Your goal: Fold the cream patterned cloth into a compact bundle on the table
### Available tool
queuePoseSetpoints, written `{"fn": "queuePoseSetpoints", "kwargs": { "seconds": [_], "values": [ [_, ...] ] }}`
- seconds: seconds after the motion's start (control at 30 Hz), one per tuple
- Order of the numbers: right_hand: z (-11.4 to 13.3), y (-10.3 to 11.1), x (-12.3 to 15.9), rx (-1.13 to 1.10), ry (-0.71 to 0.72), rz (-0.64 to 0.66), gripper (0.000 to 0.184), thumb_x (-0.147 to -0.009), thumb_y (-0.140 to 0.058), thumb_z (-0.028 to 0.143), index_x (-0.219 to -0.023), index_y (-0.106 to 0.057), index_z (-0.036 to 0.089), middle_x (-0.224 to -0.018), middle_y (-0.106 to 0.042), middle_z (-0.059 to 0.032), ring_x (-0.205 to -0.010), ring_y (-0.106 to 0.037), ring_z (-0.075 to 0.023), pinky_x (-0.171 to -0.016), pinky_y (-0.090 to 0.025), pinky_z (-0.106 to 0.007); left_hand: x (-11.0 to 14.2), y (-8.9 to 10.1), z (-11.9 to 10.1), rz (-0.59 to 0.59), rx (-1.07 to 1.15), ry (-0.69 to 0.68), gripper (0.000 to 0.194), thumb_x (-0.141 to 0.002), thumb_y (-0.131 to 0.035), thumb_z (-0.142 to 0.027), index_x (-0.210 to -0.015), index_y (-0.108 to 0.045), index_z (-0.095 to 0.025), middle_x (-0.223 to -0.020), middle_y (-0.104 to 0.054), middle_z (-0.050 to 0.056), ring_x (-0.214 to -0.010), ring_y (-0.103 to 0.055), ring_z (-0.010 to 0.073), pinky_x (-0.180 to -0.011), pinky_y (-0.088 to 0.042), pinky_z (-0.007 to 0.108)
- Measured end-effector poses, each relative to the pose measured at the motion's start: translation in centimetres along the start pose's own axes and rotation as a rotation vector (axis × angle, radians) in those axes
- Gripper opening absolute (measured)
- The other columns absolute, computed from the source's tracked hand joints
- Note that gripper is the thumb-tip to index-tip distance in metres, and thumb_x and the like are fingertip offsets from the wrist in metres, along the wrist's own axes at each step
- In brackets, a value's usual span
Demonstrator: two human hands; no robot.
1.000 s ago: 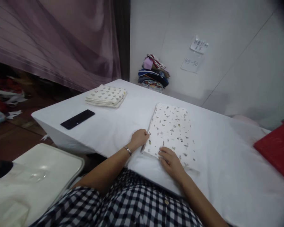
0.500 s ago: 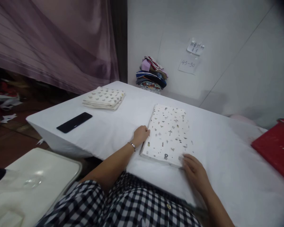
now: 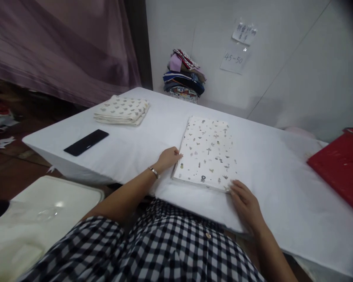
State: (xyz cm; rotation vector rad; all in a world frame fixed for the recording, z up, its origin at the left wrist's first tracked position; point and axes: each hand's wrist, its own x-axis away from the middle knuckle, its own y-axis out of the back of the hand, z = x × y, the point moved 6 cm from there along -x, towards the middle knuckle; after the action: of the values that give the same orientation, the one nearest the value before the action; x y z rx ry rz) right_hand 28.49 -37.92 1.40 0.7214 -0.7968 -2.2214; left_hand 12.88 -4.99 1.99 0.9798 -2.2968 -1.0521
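A folded white cloth [image 3: 207, 154] printed with small figures lies flat on the white-covered table before me. My left hand [image 3: 168, 157] is at its left edge, with thumb and fingers pinched together on that edge. At the near right corner of the cloth is my right hand [image 3: 246, 201], its bent fingertips and thumb closed on the corner. Farther left on the table rests a second folded cloth [image 3: 122, 109], cream with grey prints, thick and in several layers. A flat black phone-like slab [image 3: 86, 142] lies nearer to me on the left.
A red object [image 3: 341, 168] stands at the right end of the table [image 3: 270, 172]. Behind the far edge rises a stack of folded fabrics [image 3: 184, 76] against the wall. A pale hard surface [image 3: 73, 196] sits at lower left, and a mauve curtain [image 3: 61, 47] hangs beyond.
My view has tipped and shifted, so the table appears higher and slightly left. Both hands remain at the same edge and corner of the printed cloth, which lies in place.
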Motion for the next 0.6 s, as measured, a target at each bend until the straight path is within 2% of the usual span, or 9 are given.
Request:
{"fn": "queuePoseSetpoints", "kwargs": {
  "seconds": [0.1, 0.2, 0.3, 0.37, 0.47, 0.6],
  "values": [
    [-0.9, 1.2, 0.0, 0.024, -0.087, -0.082, 0.035, -0.083, -0.051, 0.047, -0.103, -0.067, 0.022, -0.127, -0.057, -0.0096, -0.115, -0.053, -0.0251, -0.094, -0.047, -0.044, 1.2, 0.1, 0.2, 0.032, 0.068, -0.035, 0.019, -0.075, -0.058, -0.036, -0.085, -0.059, -0.021, -0.084, -0.066, 0.002, -0.075, -0.058, 0.0157, -0.068, -0.041, 0.026],
    [-2.6, 2.2, 0.0, 0.076, -0.27, -0.083, 0.044, -0.082, -0.05, 0.049, -0.111, -0.063, 0.02, -0.118, -0.061, -0.011, -0.092, -0.063, -0.0226, -0.075, -0.053, -0.037, 3.1, 0.3, 0.1, 0.045, 0.053, -0.061, 0.026, -0.075, -0.058, -0.042, -0.091, -0.058, -0.022, -0.086, -0.065, 0.001, -0.075, -0.058, 0.0159, -0.068, -0.042, 0.026],
    [-3.5, 2.7, 0.0, 0.079, -0.412, -0.038, 0.052, -0.082, -0.049, 0.047, -0.123, -0.054, 0.016, -0.102, -0.067, -0.0094, -0.069, -0.063, -0.0173, -0.068, -0.052, -0.033, 5.1, 0.4, 0.0, 0.073, -0.057, -0.047, 0.044, -0.076, -0.052, -0.054, -0.107, -0.055, -0.023, -0.087, -0.065, 0.001, -0.075, -0.06, 0.0183, -0.065, -0.041, 0.028],
    [-3.5, 2.8, -0.2, 0.05, -0.452, -0.023, 0.054, -0.082, -0.048, 0.045, -0.128, -0.049, 0.016, -0.098, -0.067, -0.0078, -0.063, -0.062, -0.0153, -0.065, -0.05, -0.031, 5.9, 0.3, -0.2, 0.112, -0.144, -0.036, 0.053, -0.077, -0.05, -0.057, -0.118, -0.05, -0.024, -0.087, -0.066, 0.002, -0.077, -0.06, 0.0208, -0.064, -0.04, 0.029],
    [-3.2, 2.6, -0.6, -0.005, -0.492, 0.006, 0.057, -0.083, -0.049, 0.045, -0.132, -0.044, 0.016, -0.085, -0.067, -0.0042, -0.059, -0.061, -0.0144, -0.06, -0.048, -0.028, 6.4, 0.0, -0.6, 0.138, -0.249, -0.042, 0.056, -0.079, -0.046, -0.054, -0.126, -0.045, -0.023, -0.091, -0.066, 0.005, -0.081, -0.061, 0.0247, -0.066, -0.041, 0.031],
    [-3.2, 1.9, -0.9, -0.068, -0.545, 0.041, 0.059, -0.083, -0.05, 0.046, -0.133, -0.043, 0.017, -0.068, -0.062, 0.0016, -0.054, -0.058, -0.0137, -0.054, -0.045, -0.026, 6.3, -0.2, -0.9, 0.155, -0.276, -0.054, 0.056, -0.081, -0.043, -0.052, -0.128, -0.041, -0.022, -0.093, -0.067, 0.006, -0.082, -0.062, 0.0261, -0.065, -0.041, 0.031]
  ]
}}
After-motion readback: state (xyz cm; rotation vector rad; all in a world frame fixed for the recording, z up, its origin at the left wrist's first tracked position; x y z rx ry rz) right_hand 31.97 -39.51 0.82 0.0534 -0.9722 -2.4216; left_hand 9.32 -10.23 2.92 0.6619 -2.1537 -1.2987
